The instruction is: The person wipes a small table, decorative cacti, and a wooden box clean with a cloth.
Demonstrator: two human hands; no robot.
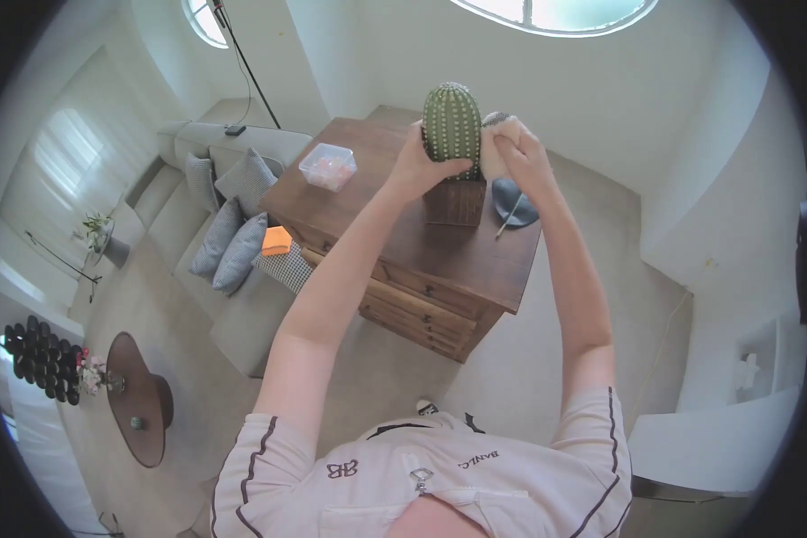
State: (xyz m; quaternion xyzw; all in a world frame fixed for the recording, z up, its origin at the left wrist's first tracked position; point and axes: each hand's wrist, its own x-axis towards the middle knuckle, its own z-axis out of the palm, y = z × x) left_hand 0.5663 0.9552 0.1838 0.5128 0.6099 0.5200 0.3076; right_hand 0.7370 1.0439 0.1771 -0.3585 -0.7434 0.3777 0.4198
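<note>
A tall green ribbed cactus (454,125) with pale dots rises from a square brown wooden pot (455,203) on the wooden chest of drawers (377,148). My left hand (423,166) is wrapped round the cactus's left side, thumb across its lower front. At the cactus's right side my right hand (522,160) is closed on a light cream cloth-like thing (493,154), which lies against the cactus. Behind that hand shows a grey patterned piece (495,117). A dark blue-grey round object (514,204) lies right of the pot, a thin stick across it.
A clear plastic box (328,168) with pinkish contents stands at the chest's left. Beyond are a grey sofa (172,193) with cushions (239,253) and an orange cloth (276,240). A brown oval table (137,394) is at lower left, a white wall unit (717,439) at right.
</note>
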